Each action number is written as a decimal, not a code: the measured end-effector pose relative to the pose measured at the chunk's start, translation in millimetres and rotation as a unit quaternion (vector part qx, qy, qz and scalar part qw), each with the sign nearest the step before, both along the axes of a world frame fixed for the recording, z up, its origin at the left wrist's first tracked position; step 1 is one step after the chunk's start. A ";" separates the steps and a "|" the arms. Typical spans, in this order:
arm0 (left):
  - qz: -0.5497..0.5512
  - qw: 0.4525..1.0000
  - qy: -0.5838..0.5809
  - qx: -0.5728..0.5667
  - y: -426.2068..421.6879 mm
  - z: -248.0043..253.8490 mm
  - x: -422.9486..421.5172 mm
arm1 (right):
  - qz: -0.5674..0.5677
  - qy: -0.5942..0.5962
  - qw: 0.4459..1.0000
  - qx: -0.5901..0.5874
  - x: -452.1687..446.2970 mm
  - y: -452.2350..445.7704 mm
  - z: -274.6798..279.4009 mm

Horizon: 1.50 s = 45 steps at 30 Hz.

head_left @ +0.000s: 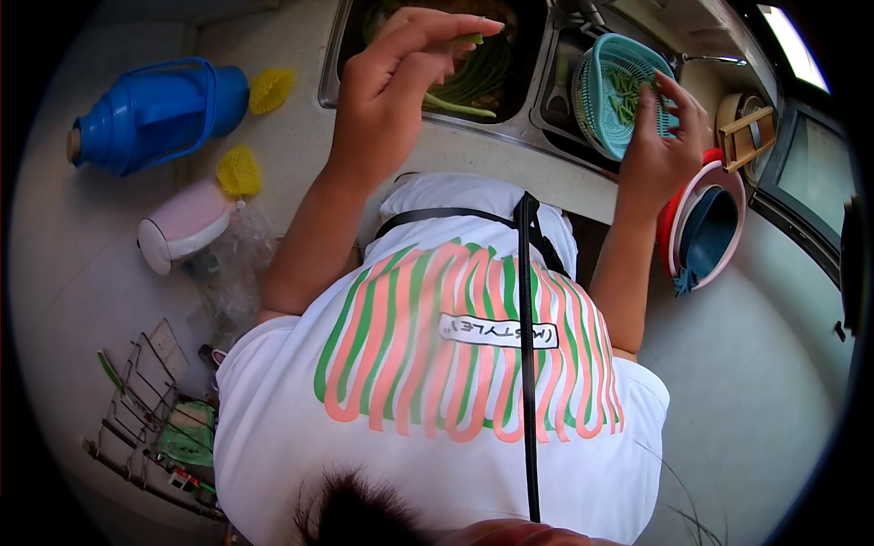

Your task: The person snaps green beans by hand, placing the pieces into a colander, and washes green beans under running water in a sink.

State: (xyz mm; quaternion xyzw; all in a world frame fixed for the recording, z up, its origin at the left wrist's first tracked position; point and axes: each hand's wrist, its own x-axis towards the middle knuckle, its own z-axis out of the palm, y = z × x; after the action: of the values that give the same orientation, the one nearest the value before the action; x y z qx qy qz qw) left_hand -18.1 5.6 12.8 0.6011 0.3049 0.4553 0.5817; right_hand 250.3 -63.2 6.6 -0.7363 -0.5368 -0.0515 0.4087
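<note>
My left hand (387, 86) is raised over the near edge of the left sink basin. Its thumb and fingers pinch a green bean (471, 39), of which only a short green bit shows. Below it, long green beans (482, 77) lie in the dark basin, one pale end near the front rim. My right hand (669, 141) hovers at the right side of a turquoise colander (594, 91), thumb and fingers apart, nothing visible between them. Short broken bean pieces (625, 96) lie inside the colander, which stands over the right basin.
On the left are a blue thermos flask (146, 118), yellow netted items (270, 91), a pink-and-white kettle (187, 223) and a wire rack (137, 400). Nested basins (706, 227) hang or stand at the right, below a wooden-handled lid (748, 136). The faucet (592, 11) is at the top.
</note>
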 end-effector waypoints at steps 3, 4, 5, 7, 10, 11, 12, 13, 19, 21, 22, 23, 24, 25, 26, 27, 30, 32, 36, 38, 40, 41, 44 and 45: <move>0.018 0.997 0.051 0.059 -4.6 1.0 3.1 | -0.034 -0.169 0.979 -0.110 34.3 -7.5 3.0; 0.023 0.994 0.074 0.080 -6.3 1.4 6.0 | -0.014 -0.127 0.985 -0.117 36.7 -8.5 3.1; 0.026 0.994 0.072 0.075 -8.3 3.7 10.9 | 0.058 0.008 0.991 -0.120 34.4 -9.0 4.2; 0.032 0.995 0.071 0.065 -11.6 10.6 20.0 | 0.196 0.277 0.933 -0.117 9.3 -4.6 14.1; -0.053 0.973 0.210 0.079 -8.7 14.2 14.4 | 0.347 0.196 0.914 -0.077 -35.8 12.1 27.6; -0.026 0.974 0.204 0.098 -10.6 17.8 18.0 | 0.363 0.172 0.912 -0.083 -43.2 14.2 29.9; 0.002 0.973 0.198 0.116 -14.7 22.9 23.7 | 0.380 0.149 0.909 -0.090 -49.1 15.5 30.9; 0.029 0.972 0.193 0.133 -17.1 25.5 26.2 | 0.370 0.152 0.913 -0.081 -53.8 16.9 30.3; 0.037 0.959 0.238 0.149 -9.2 13.9 9.2 | 0.375 0.110 0.919 -0.055 -48.2 20.2 27.2; 0.040 0.959 0.234 0.157 -8.4 11.0 8.8 | 0.377 0.116 0.916 -0.075 -50.0 18.9 29.9; 0.041 0.958 0.233 0.161 -8.5 10.0 8.9 | 0.377 0.120 0.914 -0.086 -50.6 18.2 30.8; 0.037 0.954 0.236 0.180 -8.7 10.2 9.3 | 0.384 0.108 0.913 -0.083 -50.4 18.2 30.0; 0.033 0.950 0.239 0.200 -8.6 10.6 9.8 | 0.391 0.095 0.912 -0.079 -50.2 18.8 28.5; 0.030 0.945 0.241 0.221 -8.3 10.9 10.1 | 0.398 0.083 0.910 -0.076 -50.0 19.6 27.5; 0.028 0.940 0.244 0.236 -7.8 10.2 10.0 | 0.401 0.068 0.911 -0.067 -50.3 20.3 27.3; 0.026 0.936 0.247 0.250 -7.0 8.6 9.7 | 0.404 0.054 0.911 -0.059 -50.9 21.0 27.3; 0.042 0.919 0.255 0.297 -5.4 4.8 10.0 | 0.403 0.041 0.914 -0.026 -55.5 21.9 24.7; 0.061 0.931 0.239 0.269 -7.0 3.8 11.9 | 0.393 0.049 0.918 0.009 -60.0 21.8 19.7; 0.064 0.991 0.115 0.009 -19.8 5.1 20.8 | 0.352 0.122 0.925 0.071 -73.2 19.2 10.5; 0.055 0.991 0.017 -0.120 -20.8 0.4 21.4 | 0.340 0.131 0.926 0.103 -77.1 17.3 5.1; 0.056 0.974 -0.089 -0.200 -12.4 -10.5 19.9 | 0.339 0.095 0.924 0.151 -79.3 16.9 -3.2; 0.077 0.968 -0.110 -0.210 -7.2 -14.7 17.8 | 0.344 0.116 0.921 0.139 -80.7 12.9 -1.9; 0.060 0.970 -0.146 -0.185 -2.7 -12.1 8.4 | 0.342 0.359 0.867 0.044 -83.0 2.2 -5.7; 0.029 0.971 -0.140 -0.189 -2.6 -12.0 3.3 | 0.322 0.509 0.798 0.009 -87.0 -1.4 -0.4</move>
State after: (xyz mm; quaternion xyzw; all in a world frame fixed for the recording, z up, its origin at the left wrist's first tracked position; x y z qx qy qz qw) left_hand -14.8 2.9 0.8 0.4013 0.3187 0.4855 0.7083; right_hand 163.4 -64.6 6.1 -0.4376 -0.4570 0.4607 0.6224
